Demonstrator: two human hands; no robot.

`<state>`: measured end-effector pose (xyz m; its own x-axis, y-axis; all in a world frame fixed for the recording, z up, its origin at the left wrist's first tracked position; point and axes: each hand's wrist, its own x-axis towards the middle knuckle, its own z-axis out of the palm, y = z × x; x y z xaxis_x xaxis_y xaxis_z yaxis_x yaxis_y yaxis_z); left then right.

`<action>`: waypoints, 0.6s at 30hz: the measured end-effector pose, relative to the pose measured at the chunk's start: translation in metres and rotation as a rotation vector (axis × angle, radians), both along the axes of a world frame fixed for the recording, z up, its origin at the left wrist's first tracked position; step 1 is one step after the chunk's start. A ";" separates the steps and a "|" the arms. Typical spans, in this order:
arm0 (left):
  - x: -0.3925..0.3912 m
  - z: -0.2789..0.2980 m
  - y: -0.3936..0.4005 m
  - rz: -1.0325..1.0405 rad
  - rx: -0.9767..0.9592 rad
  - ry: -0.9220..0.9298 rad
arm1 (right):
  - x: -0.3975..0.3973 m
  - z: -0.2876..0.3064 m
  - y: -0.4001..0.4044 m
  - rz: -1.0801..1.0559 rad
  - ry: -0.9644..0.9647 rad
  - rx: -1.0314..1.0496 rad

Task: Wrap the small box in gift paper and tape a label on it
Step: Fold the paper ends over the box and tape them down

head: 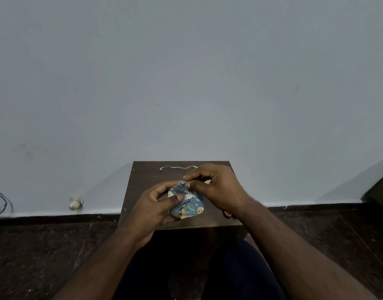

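A small box covered in blue gift paper (191,204) with little cartoon prints sits between my hands over the dark wooden table (143,178). My left hand (156,204) grips its left side, thumb pressed on the paper. My right hand (216,187) pinches the paper's top edge with thumb and forefinger. The box itself is hidden under the paper. No label shows.
A white strip or cord (177,167) lies at the table's far edge by the grey wall. A red-handled object (227,213) peeks out under my right wrist. A white plug fitting (75,203) and wires (2,202) are on the wall at left.
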<state>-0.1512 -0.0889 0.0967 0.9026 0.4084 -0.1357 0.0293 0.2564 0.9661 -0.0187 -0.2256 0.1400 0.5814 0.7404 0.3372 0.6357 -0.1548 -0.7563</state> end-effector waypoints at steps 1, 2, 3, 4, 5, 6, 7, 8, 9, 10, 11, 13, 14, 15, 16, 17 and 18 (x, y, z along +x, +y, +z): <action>0.000 0.000 0.000 0.002 -0.001 -0.003 | -0.001 0.000 0.000 -0.004 0.010 0.009; 0.000 0.000 -0.001 0.007 -0.002 -0.006 | -0.002 0.000 0.000 -0.002 0.023 0.011; 0.000 0.001 -0.001 0.015 -0.002 -0.010 | -0.002 0.001 -0.001 0.005 0.041 0.011; 0.000 0.001 -0.001 0.024 -0.001 -0.013 | -0.001 0.001 -0.002 0.005 0.052 0.012; 0.001 0.001 -0.001 0.035 0.001 -0.015 | 0.000 0.002 -0.004 -0.008 0.062 0.023; 0.001 0.001 0.000 0.044 0.003 -0.014 | 0.001 0.002 -0.007 -0.034 0.068 0.043; 0.001 0.001 0.000 0.054 0.005 -0.014 | 0.000 0.002 -0.011 -0.054 0.069 0.071; 0.002 0.001 0.001 0.066 0.005 -0.012 | -0.002 0.001 -0.014 -0.058 0.053 0.089; 0.003 0.001 0.001 0.080 0.006 -0.009 | -0.005 0.000 -0.018 -0.041 0.020 0.087; 0.003 0.001 0.001 0.094 0.010 -0.005 | -0.008 -0.001 -0.021 -0.009 -0.031 0.064; 0.003 0.000 0.001 0.104 0.016 -0.003 | -0.012 -0.004 -0.024 0.032 -0.088 0.025; 0.004 -0.001 0.001 0.116 0.028 0.002 | -0.017 -0.012 -0.026 0.107 -0.190 -0.082; 0.003 -0.001 0.001 0.120 0.030 0.005 | -0.018 -0.016 -0.026 0.125 -0.240 -0.139; 0.003 -0.002 0.002 0.122 0.030 0.006 | -0.018 -0.018 -0.025 0.127 -0.285 -0.185; 0.003 -0.002 0.002 0.124 0.029 0.006 | -0.019 -0.020 -0.026 0.117 -0.316 -0.217; 0.003 -0.002 0.003 0.128 0.025 0.007 | -0.019 -0.021 -0.025 0.105 -0.333 -0.235; 0.003 -0.002 0.003 0.133 0.022 0.006 | -0.019 -0.021 -0.025 0.099 -0.344 -0.243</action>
